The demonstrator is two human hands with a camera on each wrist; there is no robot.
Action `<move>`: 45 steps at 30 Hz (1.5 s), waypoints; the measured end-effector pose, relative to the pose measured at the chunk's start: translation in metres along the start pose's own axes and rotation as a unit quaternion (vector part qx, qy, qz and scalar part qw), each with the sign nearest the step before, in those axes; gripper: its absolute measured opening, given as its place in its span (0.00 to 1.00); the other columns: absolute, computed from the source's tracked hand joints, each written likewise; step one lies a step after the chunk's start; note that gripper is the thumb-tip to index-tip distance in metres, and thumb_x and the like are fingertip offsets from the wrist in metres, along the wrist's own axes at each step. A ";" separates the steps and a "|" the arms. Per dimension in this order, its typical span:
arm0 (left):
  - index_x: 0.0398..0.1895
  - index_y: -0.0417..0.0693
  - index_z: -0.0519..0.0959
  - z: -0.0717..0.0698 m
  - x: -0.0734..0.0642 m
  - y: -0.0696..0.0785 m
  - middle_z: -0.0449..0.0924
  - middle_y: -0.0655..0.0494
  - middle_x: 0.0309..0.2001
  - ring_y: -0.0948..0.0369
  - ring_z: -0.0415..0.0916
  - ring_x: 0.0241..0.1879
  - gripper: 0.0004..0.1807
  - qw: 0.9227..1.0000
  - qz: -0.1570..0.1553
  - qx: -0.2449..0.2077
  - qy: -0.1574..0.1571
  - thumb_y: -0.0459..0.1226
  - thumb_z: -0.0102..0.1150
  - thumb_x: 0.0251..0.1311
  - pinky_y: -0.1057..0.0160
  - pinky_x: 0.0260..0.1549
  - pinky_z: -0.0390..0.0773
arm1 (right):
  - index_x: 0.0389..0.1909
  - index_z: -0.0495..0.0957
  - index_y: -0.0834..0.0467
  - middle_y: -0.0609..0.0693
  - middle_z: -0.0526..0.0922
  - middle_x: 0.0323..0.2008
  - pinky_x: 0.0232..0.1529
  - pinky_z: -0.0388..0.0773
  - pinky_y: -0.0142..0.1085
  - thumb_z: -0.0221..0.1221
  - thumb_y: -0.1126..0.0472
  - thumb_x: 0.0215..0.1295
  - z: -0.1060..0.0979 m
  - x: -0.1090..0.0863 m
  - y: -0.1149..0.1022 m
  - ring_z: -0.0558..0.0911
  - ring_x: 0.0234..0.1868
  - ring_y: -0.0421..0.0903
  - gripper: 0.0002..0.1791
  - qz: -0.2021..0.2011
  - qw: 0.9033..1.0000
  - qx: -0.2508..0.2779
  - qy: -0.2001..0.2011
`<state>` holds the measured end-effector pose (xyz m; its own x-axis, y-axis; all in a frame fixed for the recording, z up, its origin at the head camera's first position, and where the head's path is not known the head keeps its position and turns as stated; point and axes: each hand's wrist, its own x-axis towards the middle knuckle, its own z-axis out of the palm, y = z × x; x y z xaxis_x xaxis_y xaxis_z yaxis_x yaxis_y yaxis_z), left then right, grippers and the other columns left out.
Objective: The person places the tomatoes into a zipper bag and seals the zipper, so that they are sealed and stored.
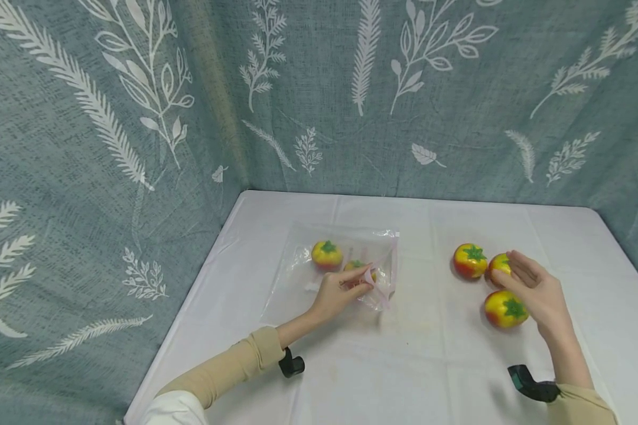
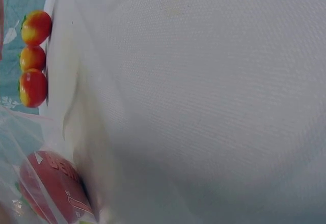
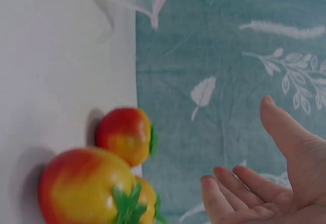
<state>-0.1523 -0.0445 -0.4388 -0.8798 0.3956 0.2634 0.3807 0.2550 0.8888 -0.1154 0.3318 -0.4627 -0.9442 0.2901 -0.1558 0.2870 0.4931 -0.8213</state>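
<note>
My left hand [image 1: 337,293] pinches the open edge of a clear plastic bag [image 1: 292,295] between thumb and fingers. Inside the bag lie two red-and-yellow toy tomatoes with green leaf tops: one tomato [image 1: 326,255] in plain sight, the other partly behind the hand. Over on the right, my right hand [image 1: 537,292] hovers with spread, relaxed fingers beside three more toy tomatoes, holding nothing. These are a back-left tomato [image 1: 469,261], a middle tomato [image 1: 500,267] partly covered by the fingers, and a front tomato [image 3: 84,188]. Red lettering shows on the bag in the left wrist view.
A white cloth covers the table [image 1: 414,366]. Green-blue curtains [image 1: 324,88] with white leaf prints stand behind it and along its left side. Each wrist carries a black camera mount, such as the right mount [image 1: 531,386].
</note>
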 end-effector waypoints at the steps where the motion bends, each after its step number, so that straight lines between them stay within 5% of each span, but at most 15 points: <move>1: 0.52 0.35 0.78 0.000 0.000 0.000 0.85 0.40 0.40 0.67 0.73 0.28 0.21 1.000 0.001 0.000 0.001 0.28 0.65 0.52 0.73 0.24 0.73 | 0.74 0.47 0.45 0.52 0.55 0.74 0.65 0.65 0.35 0.55 0.36 0.61 -0.002 0.000 0.004 0.59 0.72 0.53 0.45 0.004 1.000 -0.001 0.003; 6: 0.52 0.35 0.78 0.000 0.001 -0.001 0.85 0.40 0.41 0.68 0.73 0.28 0.21 1.000 0.002 -0.004 0.001 0.28 0.65 0.52 0.71 0.25 0.75 | 0.75 0.45 0.48 0.56 0.52 0.74 0.65 0.58 0.59 0.54 0.35 0.62 -0.008 0.007 0.031 0.55 0.72 0.59 0.47 0.014 1.000 0.004 0.017; 13: 0.52 0.36 0.78 0.000 0.001 0.001 0.84 0.41 0.44 0.71 0.73 0.30 0.21 1.000 -0.005 -0.006 -0.003 0.28 0.65 0.52 0.71 0.27 0.75 | 0.75 0.44 0.44 0.56 0.49 0.75 0.63 0.58 0.63 0.53 0.31 0.59 -0.013 0.025 0.078 0.52 0.73 0.60 0.48 0.037 0.999 -0.023 0.025; 26: 0.52 0.35 0.78 -0.002 0.002 0.006 0.84 0.40 0.43 0.63 0.76 0.30 0.21 1.000 0.000 0.004 -0.003 0.28 0.65 0.52 0.71 0.26 0.75 | 0.75 0.43 0.53 0.64 0.50 0.73 0.57 0.60 0.67 0.52 0.29 0.57 -0.013 0.019 0.104 0.55 0.68 0.70 0.53 0.047 0.998 -0.049 0.003; 35: 0.52 0.35 0.78 -0.002 0.003 0.004 0.83 0.40 0.45 0.56 0.79 0.32 0.21 1.000 -0.005 -0.005 -0.004 0.28 0.65 0.52 0.69 0.28 0.78 | 0.75 0.43 0.57 0.67 0.48 0.73 0.58 0.59 0.67 0.52 0.28 0.56 -0.006 0.010 0.097 0.53 0.68 0.71 0.56 0.062 0.996 -0.060 -0.016; 45: 0.52 0.34 0.77 -0.002 0.003 0.002 0.83 0.39 0.46 0.52 0.81 0.34 0.22 1.000 0.004 -0.011 -0.010 0.27 0.65 0.52 0.67 0.29 0.79 | 0.74 0.38 0.64 0.72 0.44 0.71 0.62 0.56 0.65 0.52 0.33 0.62 -0.005 -0.030 0.025 0.51 0.68 0.73 0.55 0.103 0.990 -0.065 -0.073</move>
<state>-0.1549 -0.0440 -0.4357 -0.8708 0.4153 0.2630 0.3814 0.2332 0.8945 -0.0785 0.3396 -0.4759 -0.8736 0.2789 -0.3988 0.4861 0.5397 -0.6873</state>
